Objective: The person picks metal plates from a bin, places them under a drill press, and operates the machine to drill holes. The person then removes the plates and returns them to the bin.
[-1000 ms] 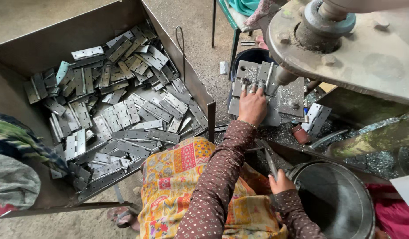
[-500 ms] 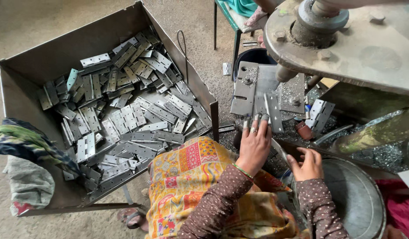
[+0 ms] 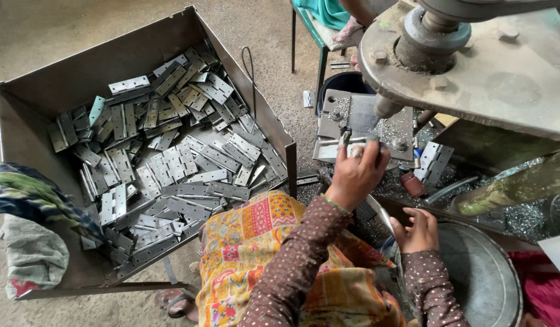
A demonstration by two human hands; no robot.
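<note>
The press machine (image 3: 474,66) is overhanging its die plate (image 3: 365,124), beside the steel bin (image 3: 44,97) of finished hinges (image 3: 171,163). The left hand (image 3: 357,172) is pinching a hinge blank (image 3: 343,140) flat on that plate; seating it squarely, fingertips clear of the punch, looks essential. The right hand (image 3: 417,230) is resting loosely curled, empty, on the metal basin (image 3: 486,272) rim.

Concrete floor (image 3: 62,36) carries my big open metal bin (image 3: 32,130), heaped with flat metal hinges (image 3: 171,163). Crumpled cloth (image 3: 32,242) on the bin's near corner. One loose hinge (image 3: 308,98) on the floor beside a dark bucket (image 3: 339,82). Metal shavings (image 3: 304,194) scattered by the bin's right wall.
</note>
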